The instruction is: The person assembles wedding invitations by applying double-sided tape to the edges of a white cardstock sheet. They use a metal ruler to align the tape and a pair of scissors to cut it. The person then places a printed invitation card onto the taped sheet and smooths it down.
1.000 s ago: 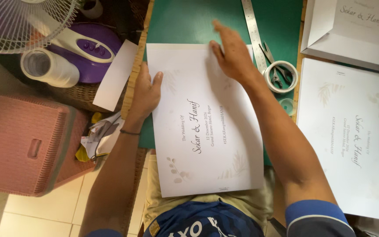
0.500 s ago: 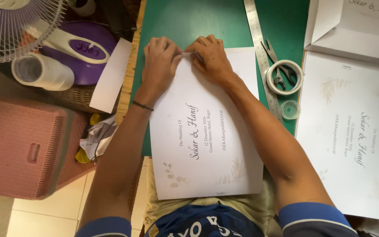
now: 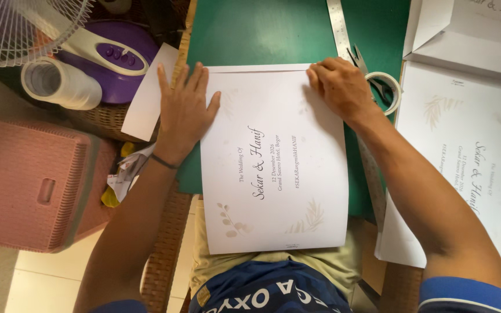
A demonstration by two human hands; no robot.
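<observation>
A green cutting mat [image 3: 285, 29] is seen from above, with a large white printed sheet [image 3: 273, 174] laid across it and reaching toward the person's lap. The sheet's far edge is folded over. The left hand [image 3: 185, 110] is spread flat on the sheet's left far corner. The right hand [image 3: 338, 87] is curled, its fingertips pressed on the right far corner. Just right of that hand lie a steel ruler [image 3: 340, 26], scissors [image 3: 372, 78] and a tape roll [image 3: 389, 87]. If pressure is uneven, the fold could be creased crooked.
</observation>
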